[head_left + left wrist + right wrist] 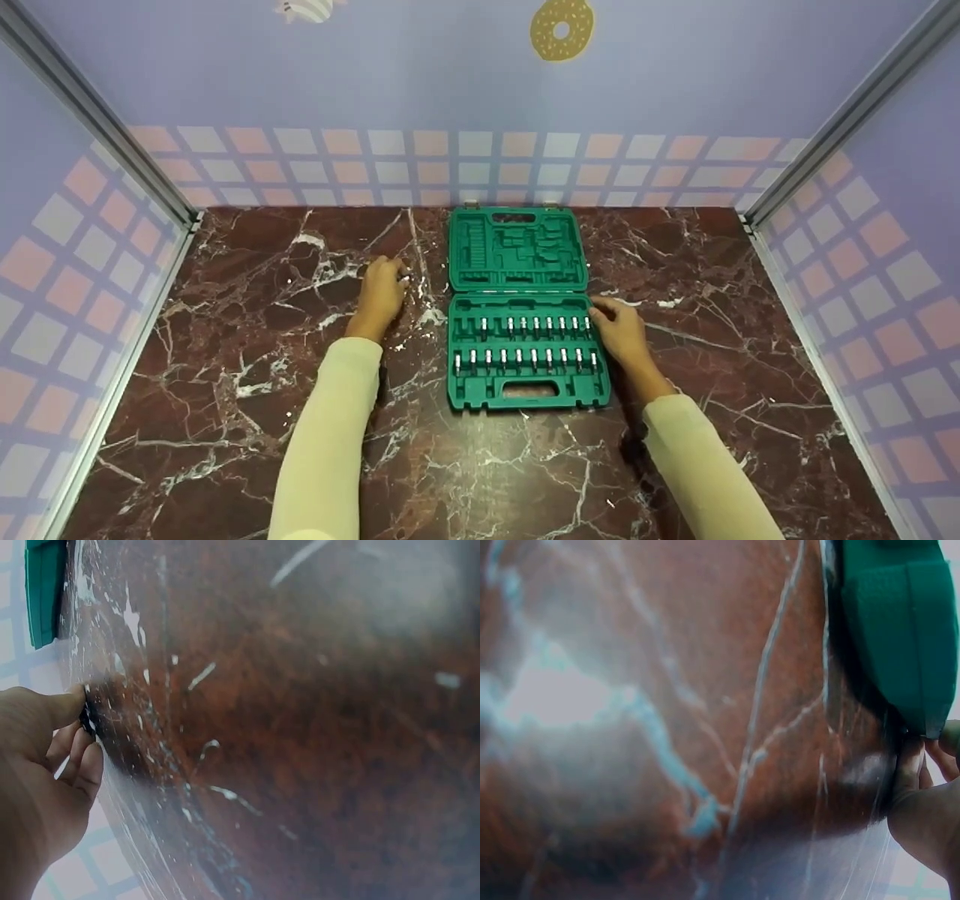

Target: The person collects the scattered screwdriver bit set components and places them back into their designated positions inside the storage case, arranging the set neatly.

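Note:
A green plastic socket case (517, 341) lies open on the table, its lid folded back toward the wall. Two rows of small silver bit sockets (534, 358) stand in its lower half; a few slots in the rows hold none. My left hand (382, 292) is left of the case, low over the tabletop. Between its thumb and fingers it pinches a small dark and silver piece (88, 718), mostly covered by the fingertips. At the case's right side, my right hand (621, 334) holds the edge near the hinge, thumb up at the rim.
The table (247, 337) has a dark red marble pattern with white veins. A lilac wall (375, 90) with a checked band closes off the back, and side walls stand left and right. The lid (517, 251) has moulded recesses and reaches close to the back wall.

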